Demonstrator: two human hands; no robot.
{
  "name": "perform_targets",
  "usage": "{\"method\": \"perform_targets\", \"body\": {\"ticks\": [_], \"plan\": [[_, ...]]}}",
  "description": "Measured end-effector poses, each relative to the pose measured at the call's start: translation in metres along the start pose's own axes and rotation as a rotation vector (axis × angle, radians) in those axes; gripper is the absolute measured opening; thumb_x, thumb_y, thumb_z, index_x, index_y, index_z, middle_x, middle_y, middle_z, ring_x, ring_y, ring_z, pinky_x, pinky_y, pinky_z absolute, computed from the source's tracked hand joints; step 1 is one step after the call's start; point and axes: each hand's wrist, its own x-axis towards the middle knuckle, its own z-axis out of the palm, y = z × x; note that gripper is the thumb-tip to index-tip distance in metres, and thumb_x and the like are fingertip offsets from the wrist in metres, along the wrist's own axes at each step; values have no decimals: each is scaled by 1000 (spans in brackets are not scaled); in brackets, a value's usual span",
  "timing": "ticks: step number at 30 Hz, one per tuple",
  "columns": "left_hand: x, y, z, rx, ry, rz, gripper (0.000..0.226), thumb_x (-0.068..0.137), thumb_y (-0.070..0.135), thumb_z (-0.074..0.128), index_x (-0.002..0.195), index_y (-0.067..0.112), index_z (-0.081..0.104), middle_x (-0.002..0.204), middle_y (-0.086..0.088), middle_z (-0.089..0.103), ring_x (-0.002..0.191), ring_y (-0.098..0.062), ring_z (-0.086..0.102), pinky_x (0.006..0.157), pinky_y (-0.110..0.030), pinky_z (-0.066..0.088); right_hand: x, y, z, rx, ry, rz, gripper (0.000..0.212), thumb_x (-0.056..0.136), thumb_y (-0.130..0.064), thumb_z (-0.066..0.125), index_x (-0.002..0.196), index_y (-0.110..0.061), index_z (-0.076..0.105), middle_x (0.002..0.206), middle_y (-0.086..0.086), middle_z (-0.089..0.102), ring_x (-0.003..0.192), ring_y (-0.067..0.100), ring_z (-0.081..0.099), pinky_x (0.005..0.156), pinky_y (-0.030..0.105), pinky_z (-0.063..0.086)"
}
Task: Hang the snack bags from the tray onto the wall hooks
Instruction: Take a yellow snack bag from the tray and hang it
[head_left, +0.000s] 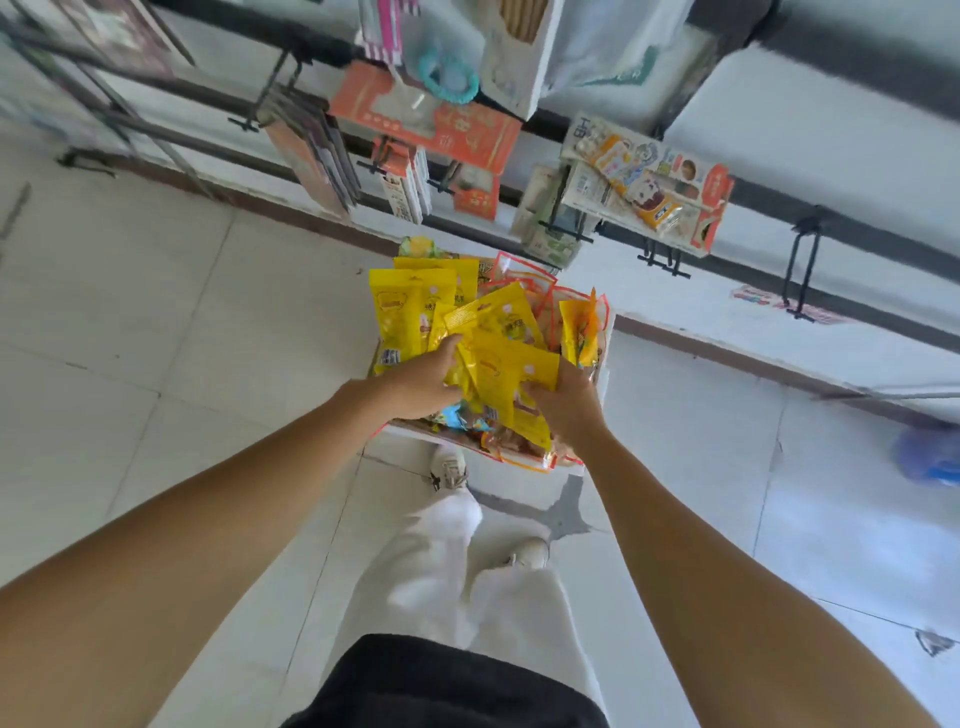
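Observation:
A tray on the floor by the wall is piled with yellow snack bags and several red-edged clear ones. Both my hands reach down into it. My left hand grips the left side of a bunch of yellow bags, and my right hand holds the right side of the same bunch. Above the tray, black wall hooks stick out from a dark rail; two at the right hang bare, others carry packets.
Hooks further left hold orange boxes and mixed packets. My white trousers and two shoes stand just before the tray on pale floor tiles. A blue object lies at the right.

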Motion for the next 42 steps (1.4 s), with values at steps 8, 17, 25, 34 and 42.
{"method": "perform_targets", "body": {"ticks": [8,17,25,34,42], "plan": [[-50,79,-20,-131,180,73,81,89,24,70,154,26,22,153,-6,40,132,-27,47,104,-41,44,-72,-13,-92,275,150,-137,13,89,-15,69,96,-26,70,94,3,73,93,23,67,89,45,55],[-147,238,50,-425,155,506,36,90,13,69,126,13,62,116,-1,71,103,-14,69,80,-20,55,-223,12,-214,652,341,-327,22,91,-10,67,112,-15,68,107,8,74,98,27,71,86,50,59],[-192,367,98,-381,249,686,8,86,13,73,91,17,69,96,-3,74,95,-24,70,88,-42,55,-311,60,-294,509,917,-236,31,83,-38,74,102,-23,55,95,-6,68,83,19,67,78,40,54],[-203,483,155,-408,166,745,15,83,8,71,97,12,65,89,-7,73,80,-23,69,70,-32,54,-304,45,-324,306,875,-275,64,77,-27,78,129,-11,43,118,8,52,103,26,58,86,44,53],[-174,520,160,-170,-73,830,28,83,19,56,110,26,63,115,-4,67,104,-20,62,91,-34,51,-302,79,-372,781,908,-245,27,88,5,61,89,-21,68,77,-3,73,66,9,69,54,19,54]]}}
